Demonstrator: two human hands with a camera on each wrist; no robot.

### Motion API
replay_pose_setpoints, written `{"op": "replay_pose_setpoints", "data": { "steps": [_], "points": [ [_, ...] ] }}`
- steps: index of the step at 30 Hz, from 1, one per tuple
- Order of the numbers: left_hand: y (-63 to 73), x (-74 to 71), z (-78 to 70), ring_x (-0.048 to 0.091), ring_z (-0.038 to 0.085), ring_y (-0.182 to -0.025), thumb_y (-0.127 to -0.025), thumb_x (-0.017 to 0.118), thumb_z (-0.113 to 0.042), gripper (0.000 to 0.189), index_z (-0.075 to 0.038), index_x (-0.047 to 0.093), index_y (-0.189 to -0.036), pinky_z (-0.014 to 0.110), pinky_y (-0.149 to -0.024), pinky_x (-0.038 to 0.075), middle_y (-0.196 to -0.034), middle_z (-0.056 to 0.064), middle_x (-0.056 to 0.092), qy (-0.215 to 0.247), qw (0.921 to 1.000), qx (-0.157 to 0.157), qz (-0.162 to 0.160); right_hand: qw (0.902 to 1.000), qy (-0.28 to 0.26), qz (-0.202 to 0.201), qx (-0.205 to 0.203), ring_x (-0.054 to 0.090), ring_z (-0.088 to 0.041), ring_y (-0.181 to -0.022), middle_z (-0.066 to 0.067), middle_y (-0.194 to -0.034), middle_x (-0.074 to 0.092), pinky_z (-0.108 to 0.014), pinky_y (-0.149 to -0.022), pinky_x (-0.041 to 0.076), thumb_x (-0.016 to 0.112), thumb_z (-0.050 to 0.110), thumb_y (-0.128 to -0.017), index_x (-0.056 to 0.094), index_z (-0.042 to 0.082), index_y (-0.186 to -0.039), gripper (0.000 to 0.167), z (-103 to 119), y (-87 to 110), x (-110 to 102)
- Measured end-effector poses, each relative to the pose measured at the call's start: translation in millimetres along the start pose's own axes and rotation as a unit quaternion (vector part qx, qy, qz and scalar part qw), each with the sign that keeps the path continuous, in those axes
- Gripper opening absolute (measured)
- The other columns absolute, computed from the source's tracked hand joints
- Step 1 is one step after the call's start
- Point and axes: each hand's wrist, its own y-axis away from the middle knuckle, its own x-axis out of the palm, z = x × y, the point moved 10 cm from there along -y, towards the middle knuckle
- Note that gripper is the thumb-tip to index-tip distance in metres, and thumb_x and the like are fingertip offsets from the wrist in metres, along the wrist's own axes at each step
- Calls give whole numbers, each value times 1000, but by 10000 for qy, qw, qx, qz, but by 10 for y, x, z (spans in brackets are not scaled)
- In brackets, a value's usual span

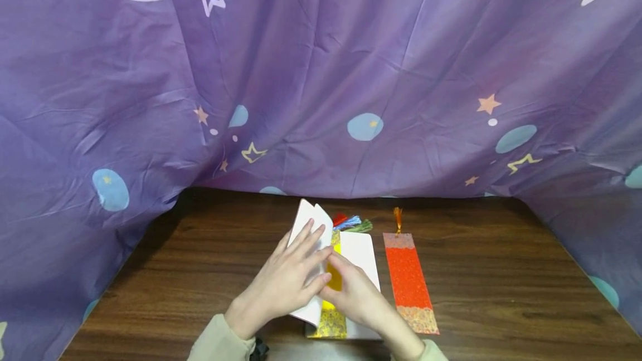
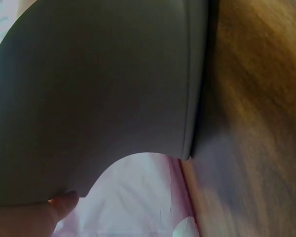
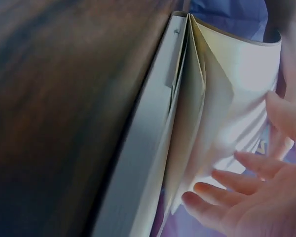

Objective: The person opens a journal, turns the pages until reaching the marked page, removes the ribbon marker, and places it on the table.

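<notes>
A white-paged notebook [image 1: 361,261] lies open on the table, its left cover and some pages standing up. My left hand [image 1: 288,277] holds them up, most of its fingers spread over the inner page and one at the cover's outer edge. In the left wrist view the grey cover [image 2: 113,89] bows beside a fingertip [image 2: 65,203]. My right hand [image 1: 358,297] is over the open page, thumb and fingers apart; in the right wrist view its loosely extended fingers [image 3: 241,182] overlap the fanned pages [image 3: 212,108]. A yellow bookmark [image 1: 331,325] lies between the pages, partly behind my hands.
To the right of the notebook lies a red bookmark [image 1: 407,274] with an orange tassel. Red, blue and green tassels [image 1: 355,223] stick out past the notebook's top edge. A purple curtain [image 1: 321,82] hangs behind the brown wooden table [image 1: 501,283].
</notes>
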Motion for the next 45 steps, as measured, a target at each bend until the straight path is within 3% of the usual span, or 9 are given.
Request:
{"op": "replay_pose_setpoints", "data": {
  "steps": [5, 12, 18, 21, 24, 29, 36, 39, 45],
  "points": [
    [1, 22, 15, 16, 24, -147, -100, 40, -54, 54, -20, 58, -137, 56, -115, 18, -152, 7, 41, -36, 9998, -67, 157, 9997, 24, 193, -134, 45, -35, -132, -14, -145, 48, -55, -108, 35, 73, 28, -89, 54, 10, -139, 56, 11, -3, -73],
    [33, 58, 70, 23, 26, -146, -101, 32, -59, 60, -20, 62, -135, 59, -114, 21, -148, 6, 46, -282, 9978, -310, 515, 9964, -201, -225, 787, 47, -38, -130, -15, -138, 55, -61, -103, 38, 73, 33, -88, 62, 10, -130, 49, -227, -6, -283],
    [63, -8, 127, 27, 30, -144, -101, 38, -55, 55, -18, 62, -133, 59, -114, 21, -146, 8, 49, -501, 9955, -515, 620, 9886, -378, -408, 1396, 60, -38, -109, -23, -130, 58, -51, -84, 54, 73, 32, -88, 54, 6, -136, 58, -381, -5, -287],
    [88, -48, 179, 26, 31, -144, -100, 41, -54, 55, -17, 61, -134, 59, -114, 20, -146, 10, 49, -492, 9937, -721, 699, 9845, -450, -344, 1661, 63, -33, -101, -25, -127, 57, -44, -76, 56, 74, 31, -87, 49, 4, -140, 64, -450, 10, -255],
    [115, -76, 241, 25, 32, -145, -99, 44, -52, 54, -15, 60, -136, 59, -114, 19, -147, 11, 47, -441, 9914, -909, 826, 9809, -535, -246, 1854, 64, -31, -100, -21, -123, 60, -43, -76, 56, 72, 27, -89, 47, 1, -141, 64, -509, 17, -228],
    [149, -127, 369, 23, 34, -144, -97, 55, -44, 51, -12, 59, -137, 59, -113, 23, -150, 14, 42, -362, 9899, -1020, 921, 9807, -554, -70, 1875, 67, -25, -93, -13, -108, 68, -42, -76, 56, 66, 13, -92, 48, -6, -139, 54, -564, -15, -195],
    [233, -217, 658, 19, 38, -145, -95, 62, -36, 51, -8, 57, -137, 60, -113, 22, -152, 18, 37, -338, 9829, -1548, 936, 9753, -960, 22, 1989, 65, -15, -72, -6, -86, 70, -30, -61, 52, 67, 6, -88, 50, -13, -132, 52, -627, -76, -150],
    [240, -225, 676, 20, 39, -145, -93, 65, -29, 50, -6, 57, -137, 60, -113, 21, -151, 20, 38, -330, 9837, -1513, 916, 9719, -1141, 67, 2056, 65, -17, -65, -6, -78, 70, -29, -58, 52, 66, 5, -88, 56, -14, -124, 42, -658, -91, -127],
    [175, -166, 554, 27, 35, -143, -92, 58, -12, 41, -8, 62, -132, 56, -115, 20, -148, 17, 44, -403, 9902, -1006, 885, 9660, -1320, 89, 2221, 66, -18, -59, -8, -71, 69, -31, -56, 56, 68, 4, -87, 66, -9, -106, 24, -727, -125, -113]
  ]
}}
